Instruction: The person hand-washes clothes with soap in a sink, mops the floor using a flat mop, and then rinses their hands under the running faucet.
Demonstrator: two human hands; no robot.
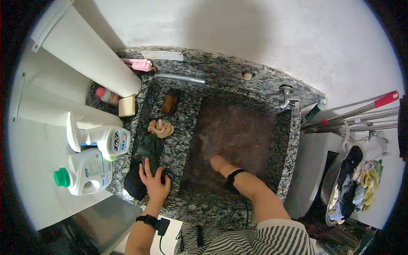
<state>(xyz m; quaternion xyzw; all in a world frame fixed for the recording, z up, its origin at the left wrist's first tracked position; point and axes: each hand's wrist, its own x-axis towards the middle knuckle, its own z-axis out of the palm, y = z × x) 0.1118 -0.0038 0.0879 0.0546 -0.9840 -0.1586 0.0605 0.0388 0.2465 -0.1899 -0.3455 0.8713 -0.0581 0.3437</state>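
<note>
My left hand (155, 183) rests against a bunched black cloth (135, 180) on the granite ledge, thumb and fingers spread apart. Just above it lies a dark green cloth (151, 148), and farther up a crumpled beige cloth (160, 128). My right hand (218, 162) is dipped into the murky brownish water (236, 127) of the stone sink (293, 146). Its fingers are hidden below the surface, so whatever they touch does not show.
A brown bar (171, 101) sits on the ledge. Along the left stand a spray bottle (114, 140), a green-capped jug (91, 172) and a pale soap block (126, 106). A pink brush (142, 64) and metal faucet (289, 98) line the back. Right, a basin (331, 187) holds clothes.
</note>
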